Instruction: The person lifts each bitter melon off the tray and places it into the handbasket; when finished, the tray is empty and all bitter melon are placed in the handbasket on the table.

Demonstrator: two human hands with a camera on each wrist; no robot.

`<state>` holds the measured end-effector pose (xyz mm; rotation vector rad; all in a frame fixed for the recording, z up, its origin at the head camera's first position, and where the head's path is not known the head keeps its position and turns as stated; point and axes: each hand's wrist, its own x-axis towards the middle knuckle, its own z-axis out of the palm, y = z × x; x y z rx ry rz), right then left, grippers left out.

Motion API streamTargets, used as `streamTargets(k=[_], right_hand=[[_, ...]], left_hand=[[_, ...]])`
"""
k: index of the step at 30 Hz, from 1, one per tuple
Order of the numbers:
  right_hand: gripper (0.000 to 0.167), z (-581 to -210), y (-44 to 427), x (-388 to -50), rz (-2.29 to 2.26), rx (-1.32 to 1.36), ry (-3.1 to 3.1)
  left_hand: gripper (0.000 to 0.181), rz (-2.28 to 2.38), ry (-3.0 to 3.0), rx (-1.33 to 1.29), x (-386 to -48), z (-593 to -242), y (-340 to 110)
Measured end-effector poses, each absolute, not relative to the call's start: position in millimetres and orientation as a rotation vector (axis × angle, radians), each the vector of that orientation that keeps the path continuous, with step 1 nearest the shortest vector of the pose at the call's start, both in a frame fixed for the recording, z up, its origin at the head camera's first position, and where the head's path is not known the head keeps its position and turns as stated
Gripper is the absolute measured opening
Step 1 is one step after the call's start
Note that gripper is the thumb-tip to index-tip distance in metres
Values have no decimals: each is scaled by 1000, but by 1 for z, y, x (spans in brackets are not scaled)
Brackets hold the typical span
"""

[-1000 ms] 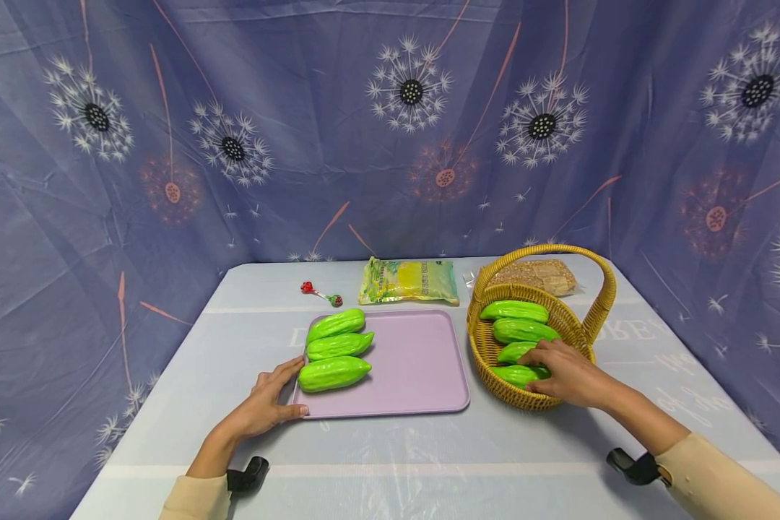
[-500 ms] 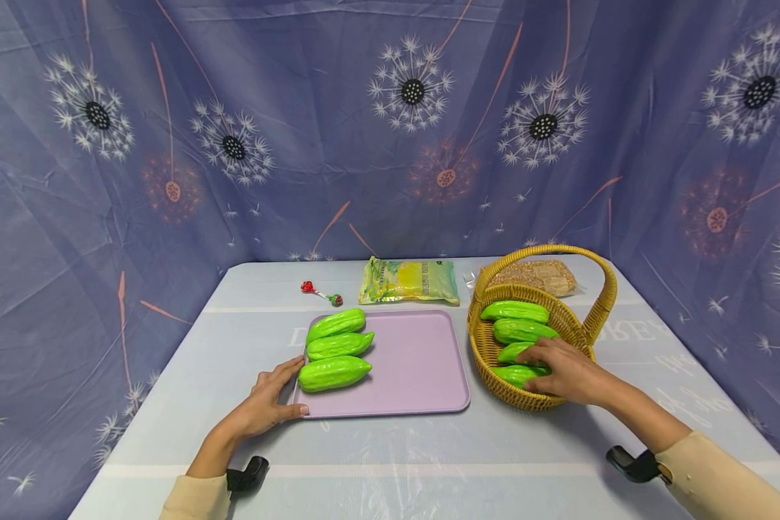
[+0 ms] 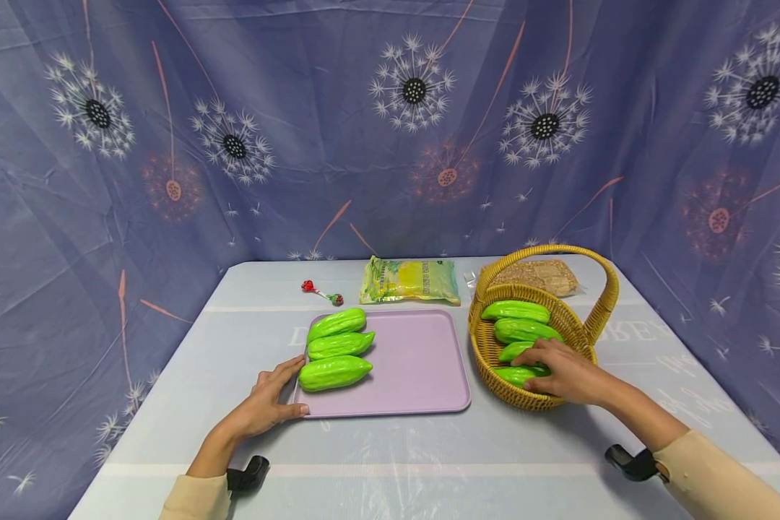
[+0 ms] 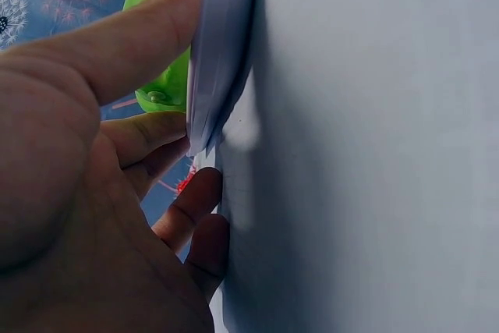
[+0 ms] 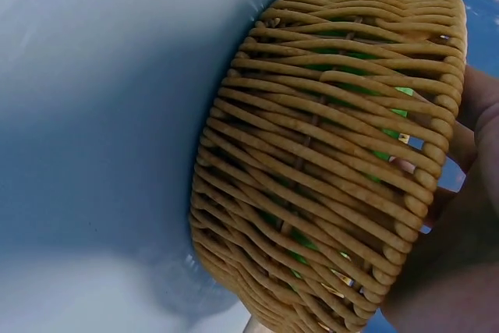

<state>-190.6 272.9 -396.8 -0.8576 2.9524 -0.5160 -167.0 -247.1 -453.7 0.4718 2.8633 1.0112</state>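
Three bright green bitter melons (image 3: 335, 373) lie side by side on the left part of a lilac tray (image 3: 422, 365). My left hand (image 3: 269, 401) touches the tray's near left corner, thumb on the near rim and fingertips along the left edge. In the left wrist view the thumb (image 4: 148, 33) lies fairly straight against the tray edge. A wicker basket (image 3: 513, 396) on the right holds several more bitter melons (image 3: 516, 310). My right hand (image 3: 568, 372) reaches inside and grips the nearest bitter melon (image 3: 516, 376) between thumb and fingers; the hand covers its right end.
Behind the tray lie a green-and-yellow packet (image 3: 409, 282) and a small red-and-green lollipop-like item (image 3: 322, 292). A clear-wrapped brown pack (image 3: 536, 278) sits behind the basket. The tall basket handle (image 3: 601, 310) arches over its opening. A patterned curtain (image 3: 325, 144) stands behind the table.
The right fingers have shifted very slightly left over the nearest bitter melon. The left hand, tray and basket stay in place.
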Motion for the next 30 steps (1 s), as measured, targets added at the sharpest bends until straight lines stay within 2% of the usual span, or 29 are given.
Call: streamTargets(k=[12, 21, 30], right_hand=[[30, -397, 275, -190, -551, -905, 2935], [39, -390, 271, -189, -603, -813, 2937], [41, -379, 259, -184, -675, -803, 2969]], left_hand=[[84, 1016, 2860, 472, -167, -453, -247], [83, 1027, 2853, 468, -166, -453, -246], [83, 1015, 2864, 485, -166, -453, -247]])
